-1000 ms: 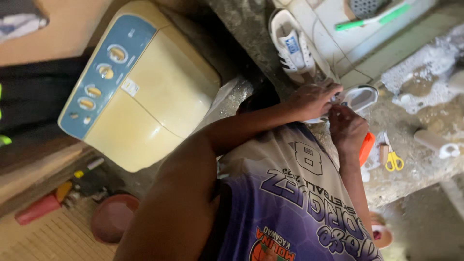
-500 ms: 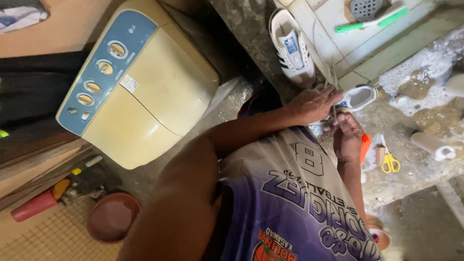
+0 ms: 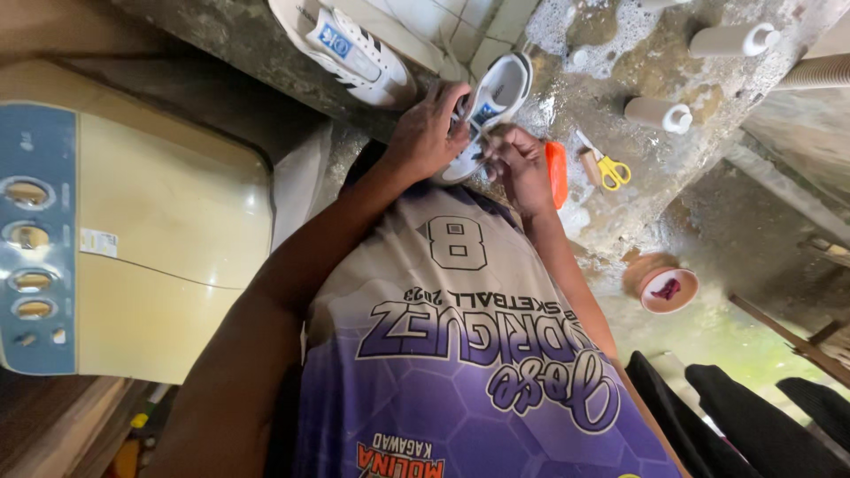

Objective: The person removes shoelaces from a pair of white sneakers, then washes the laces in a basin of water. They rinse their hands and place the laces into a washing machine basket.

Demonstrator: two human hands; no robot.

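**Both hands on one wet sneaker, its pair set aside**

The left hand point(image 3: 431, 131) is closed over the side of a white sneaker point(image 3: 490, 104) just above the middle of the frame, fingers curled across its opening. The right hand point(image 3: 518, 164) sits just below and to the right, fingers bent in against the shoe's lower edge; what it pinches, whether lace or tongue, is too small to tell. The shoe is held up over wet, foamy concrete point(image 3: 673, 177).

Judging by the suds and soaked ground, the washing looks under way, not finished: this shoe is in hand, while the second sneaker point(image 3: 345, 49) lies sole-side against the tiled ledge at upper left.

Touching the right hand is an orange brush point(image 3: 556, 173). Further right lie yellow-handled scissors point(image 3: 609, 170) and two pale bottles point(image 3: 657, 114). A pink bowl point(image 3: 668, 289) sits lower right; a cream washing machine point(image 3: 168, 248) fills the left.
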